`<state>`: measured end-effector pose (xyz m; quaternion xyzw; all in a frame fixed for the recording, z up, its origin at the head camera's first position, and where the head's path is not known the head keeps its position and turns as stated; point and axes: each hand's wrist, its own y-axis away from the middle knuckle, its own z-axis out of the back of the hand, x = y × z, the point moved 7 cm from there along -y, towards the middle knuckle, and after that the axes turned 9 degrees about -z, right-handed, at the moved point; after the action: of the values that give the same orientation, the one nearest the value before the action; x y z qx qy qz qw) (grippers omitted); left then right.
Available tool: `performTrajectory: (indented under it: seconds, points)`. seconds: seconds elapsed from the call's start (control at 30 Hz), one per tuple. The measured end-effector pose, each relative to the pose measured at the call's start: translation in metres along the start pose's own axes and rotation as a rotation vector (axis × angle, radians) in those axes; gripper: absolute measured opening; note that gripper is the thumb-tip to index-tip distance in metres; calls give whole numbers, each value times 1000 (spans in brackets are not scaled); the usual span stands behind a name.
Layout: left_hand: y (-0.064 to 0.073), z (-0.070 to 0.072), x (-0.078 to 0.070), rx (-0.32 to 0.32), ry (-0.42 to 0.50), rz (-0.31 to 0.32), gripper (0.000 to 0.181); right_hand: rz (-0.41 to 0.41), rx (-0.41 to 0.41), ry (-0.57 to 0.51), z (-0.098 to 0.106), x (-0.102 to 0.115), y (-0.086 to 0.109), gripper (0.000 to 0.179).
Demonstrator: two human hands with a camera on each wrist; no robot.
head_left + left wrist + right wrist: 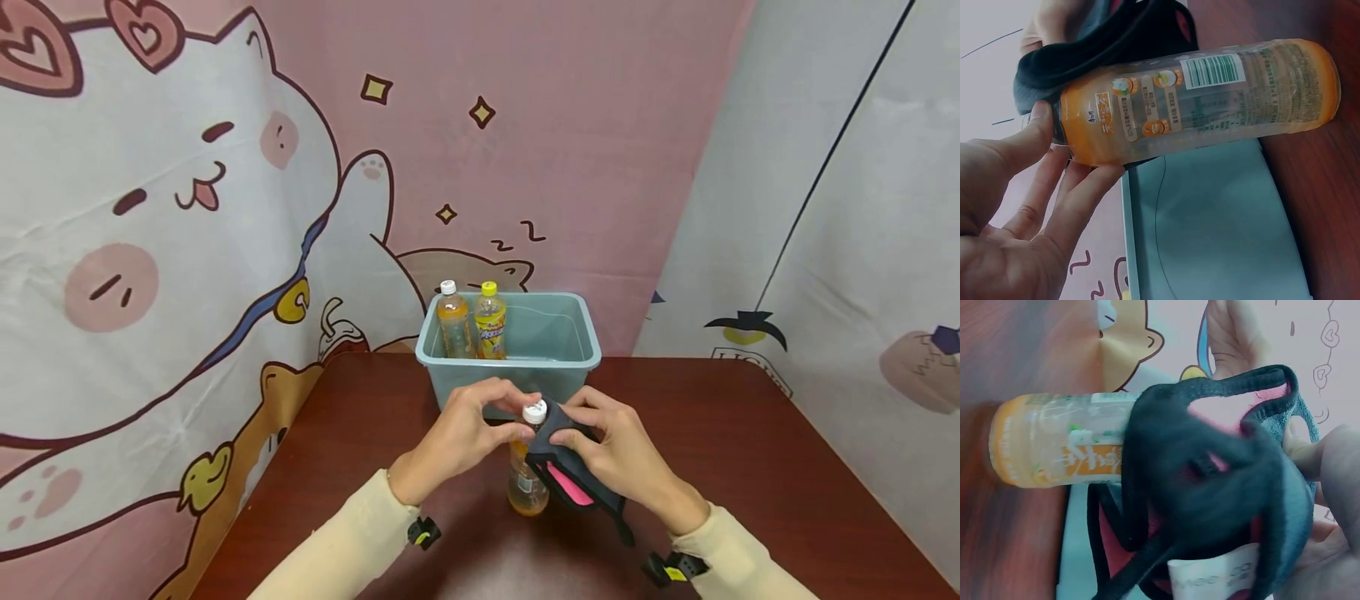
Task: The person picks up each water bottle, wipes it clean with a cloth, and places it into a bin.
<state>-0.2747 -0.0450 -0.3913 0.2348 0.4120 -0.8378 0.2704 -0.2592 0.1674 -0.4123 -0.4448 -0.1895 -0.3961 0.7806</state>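
Note:
A clear plastic bottle [528,492] with a white cap and orange label stands upright on the table in the head view. My left hand [467,427] holds it near the neck, thumb on one side and fingers on the other. My right hand [621,446] grips a dark grey cloth item [555,432] with black edging and pink lining against the bottle's upper part. In the right wrist view the cloth [1210,456] shows a white tag and a strap, and covers the neck. The left wrist view shows the bottle's barcode side [1210,81].
Just behind the hands, a light blue plastic bin [513,367] stands on the dark red-brown table [375,408]. Inside at its left are a white-capped bottle [454,327] and a yellow-capped bottle [491,325]. A printed cartoon curtain [585,142] hangs behind the table.

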Motion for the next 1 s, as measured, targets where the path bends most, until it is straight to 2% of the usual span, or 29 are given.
performTrajectory:
  seconds: [0.23,0.4,0.57,0.83,1.0]
  points:
    - [-1,-1,-2,0,14,-25,37,21,-18,54,0,6,-3,27]
    - [-3,1,-5,-2,19,-30,38,27,-2,122,2,9,-6,24]
    - [0,1,-5,-7,14,-26,39,8,28,137,2,10,-7,27]
    - [2,-3,-3,-10,17,-14,40,-10,72,158,1,7,-1,25]
    - [3,-2,-3,-9,11,-3,38,-22,103,170,-3,-2,7,27]
